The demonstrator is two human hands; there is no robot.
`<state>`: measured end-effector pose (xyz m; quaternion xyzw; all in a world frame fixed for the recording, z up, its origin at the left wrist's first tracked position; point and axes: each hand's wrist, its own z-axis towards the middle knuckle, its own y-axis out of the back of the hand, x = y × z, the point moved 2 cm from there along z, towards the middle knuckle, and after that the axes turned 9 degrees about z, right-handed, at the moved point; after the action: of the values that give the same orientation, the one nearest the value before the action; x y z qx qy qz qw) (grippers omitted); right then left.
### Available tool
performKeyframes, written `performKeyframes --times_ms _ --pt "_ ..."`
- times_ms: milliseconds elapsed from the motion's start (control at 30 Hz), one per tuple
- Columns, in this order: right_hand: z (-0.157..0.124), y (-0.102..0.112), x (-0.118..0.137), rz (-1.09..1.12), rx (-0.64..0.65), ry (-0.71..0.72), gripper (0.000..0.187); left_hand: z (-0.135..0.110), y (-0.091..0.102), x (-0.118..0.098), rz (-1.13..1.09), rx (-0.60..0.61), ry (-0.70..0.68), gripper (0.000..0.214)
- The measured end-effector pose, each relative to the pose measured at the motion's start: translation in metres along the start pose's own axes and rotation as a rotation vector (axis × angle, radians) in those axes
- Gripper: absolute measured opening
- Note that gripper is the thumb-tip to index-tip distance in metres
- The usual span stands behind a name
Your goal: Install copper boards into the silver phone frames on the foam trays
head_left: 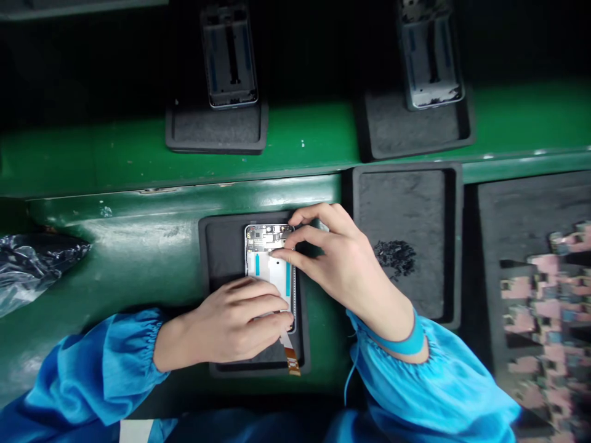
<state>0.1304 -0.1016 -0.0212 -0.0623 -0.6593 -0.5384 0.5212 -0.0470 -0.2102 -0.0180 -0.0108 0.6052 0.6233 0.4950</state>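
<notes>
A smartphone frame [268,271] lies face-down on a black foam mat [219,246], its circuit board showing at the far end and white panels with blue strips below. My left hand [235,320] covers the near end of the frame, fingers curled over it. My right hand [335,261] reaches in from the right, with fingertips on the far end beside the board and one finger along the frame's upper right edge. An orange flex cable [292,362] sticks out from under my left hand, across the mat's near edge.
Two more phone frames [229,55] stand at the back on black mats along a green bench. To the right lie a black mat [409,209] with dark specks and a wide mat with a blocky, blurred pink pattern. Crumpled plastic film [32,271] sits at the left.
</notes>
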Motion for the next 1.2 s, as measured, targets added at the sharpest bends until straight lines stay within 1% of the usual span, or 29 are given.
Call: performKeyframes --times_ms 133,333,500,700,933,1200 --pt "0.0 -0.001 -0.001 -0.005 0.001 -0.012 0.013 -0.001 -0.001 0.001 0.017 0.029 0.003 0.013" --pt "0.0 -0.001 -0.001 -0.013 0.009 -0.011 0.014 -0.002 -0.002 0.001 0.033 0.033 0.0 0.013" --pt "0.0 -0.001 0.002 -0.027 0.012 -0.017 0.02 -0.002 -0.001 0.0 0.041 0.05 0.015 0.014" --pt "0.0 -0.004 0.006 -0.036 -0.004 -0.03 0.015 0.0 0.001 0.0 0.013 0.002 0.017 0.012" --pt "0.0 -0.007 0.011 -0.05 -0.003 -0.03 0.01 -0.002 0.003 0.002 -0.008 0.009 0.014 0.012" --pt "0.0 -0.008 0.003 0.034 -0.005 -0.085 0.009 -0.001 0.003 0.001 -0.015 0.012 0.027 0.011"
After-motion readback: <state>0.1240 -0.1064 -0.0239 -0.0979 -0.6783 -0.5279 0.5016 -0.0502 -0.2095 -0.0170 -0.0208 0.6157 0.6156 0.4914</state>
